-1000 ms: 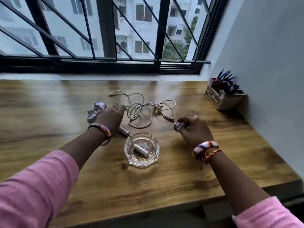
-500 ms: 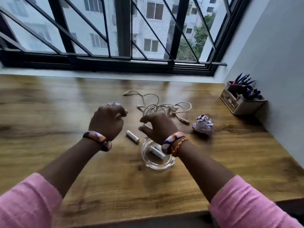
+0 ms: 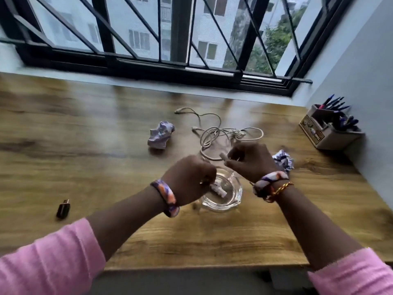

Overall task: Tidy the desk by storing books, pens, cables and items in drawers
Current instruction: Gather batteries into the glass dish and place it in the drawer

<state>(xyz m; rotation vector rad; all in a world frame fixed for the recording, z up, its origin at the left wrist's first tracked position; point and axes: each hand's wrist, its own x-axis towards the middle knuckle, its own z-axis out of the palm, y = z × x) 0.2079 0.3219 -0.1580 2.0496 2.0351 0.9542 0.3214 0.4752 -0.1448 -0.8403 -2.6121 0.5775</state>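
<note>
Head view shows both hands working over a clear glass dish (image 3: 234,199) near the desk's (image 3: 85,167) front centre. Left hand (image 3: 189,179) is curled shut at the dish's 9 o'clock rim, apparently pinching a small pale cylinder (image 3: 219,190) that lies inside the dish; blur makes the exact contact uncertain. Right hand (image 3: 253,160) sits at the dish's 12 o'clock, fingers closed on a second small pale cylinder (image 3: 223,156) held above the rim.

Procedure, as judged: lower the right-hand cylinder straight into the dish, release only once it is below the rim, and steady the dish with the left hand so the glass does not slide.

Surroundings: a tangled pale cable (image 3: 221,135) lies loose at 12 o'clock, just beyond the right hand, and could snag the fingers. One crumpled paper ball (image 3: 160,135) rests at 11 o'clock; another (image 3: 284,159) lies at 2 o'clock, just beside the right wrist. A small dark adapter (image 3: 63,208) sits well apart at 9 o'clock. A pen holder (image 3: 329,130) with pens stands against the wall at 2 o'clock. No drawer is visible.
</note>
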